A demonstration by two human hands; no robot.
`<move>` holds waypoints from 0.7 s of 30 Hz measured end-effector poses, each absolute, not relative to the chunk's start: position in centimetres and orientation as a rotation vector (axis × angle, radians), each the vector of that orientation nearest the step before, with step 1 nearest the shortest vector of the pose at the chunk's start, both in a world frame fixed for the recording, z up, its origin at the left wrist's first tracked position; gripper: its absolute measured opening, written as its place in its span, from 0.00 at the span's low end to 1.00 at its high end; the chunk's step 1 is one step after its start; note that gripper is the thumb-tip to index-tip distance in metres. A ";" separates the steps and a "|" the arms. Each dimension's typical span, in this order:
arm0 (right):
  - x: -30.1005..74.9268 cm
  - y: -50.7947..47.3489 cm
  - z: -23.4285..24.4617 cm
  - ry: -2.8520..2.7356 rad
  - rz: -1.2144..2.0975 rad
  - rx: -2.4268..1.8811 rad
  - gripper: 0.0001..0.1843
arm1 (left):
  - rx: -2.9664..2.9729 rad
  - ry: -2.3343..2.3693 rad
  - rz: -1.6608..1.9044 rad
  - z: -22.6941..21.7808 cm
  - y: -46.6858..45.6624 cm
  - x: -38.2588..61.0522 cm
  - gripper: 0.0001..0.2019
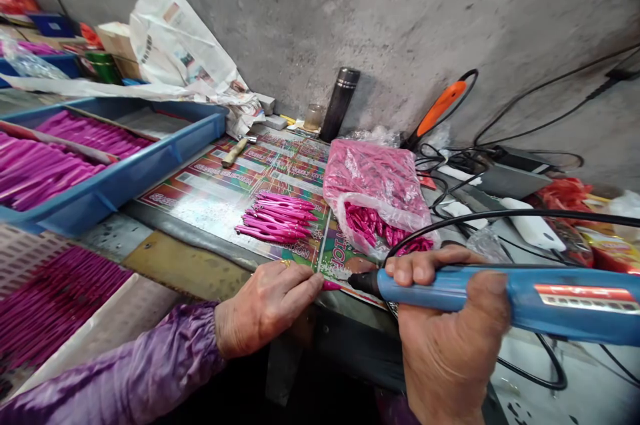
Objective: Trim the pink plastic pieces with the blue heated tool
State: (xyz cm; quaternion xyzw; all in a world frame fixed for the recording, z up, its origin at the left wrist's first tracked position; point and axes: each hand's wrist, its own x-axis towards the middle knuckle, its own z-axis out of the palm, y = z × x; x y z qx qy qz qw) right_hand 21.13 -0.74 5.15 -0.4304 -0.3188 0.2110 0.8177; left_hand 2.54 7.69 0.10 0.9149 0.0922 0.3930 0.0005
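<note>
My left hand (265, 305) pinches a small magenta piece (331, 285) at the bench's front edge, fingers closed on it. My right hand (445, 338) is wrapped around a blue corded hand tool (500, 295) whose black tip (361, 282) meets that magenta piece. Just beyond lies a pile of magenta pieces (280, 217) on a printed sheet (225, 185). A clear plastic bag (375, 191) full of more magenta pieces sits right of the pile.
A blue tray (130, 171) with magenta sticks stands at left, with more magenta sticks (50, 298) below it. A small hammer (237, 150), a dark flask (340, 103), an orange-handled tool (440, 108), cables (500, 158) and crumpled newspaper (180, 51) lie against the concrete wall.
</note>
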 end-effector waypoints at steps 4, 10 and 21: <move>21.0 -1.0 5.5 -0.665 0.464 -0.910 0.19 | 2.877 0.293 1.194 -0.1 7.7 2.5 0.13; 21.1 -1.2 5.6 -0.647 0.491 -0.897 0.19 | 2.904 0.318 1.176 -0.1 7.6 2.5 0.14; 21.1 -1.6 5.5 -0.647 0.491 -0.912 0.20 | 2.852 0.273 1.316 -0.7 7.7 2.6 0.11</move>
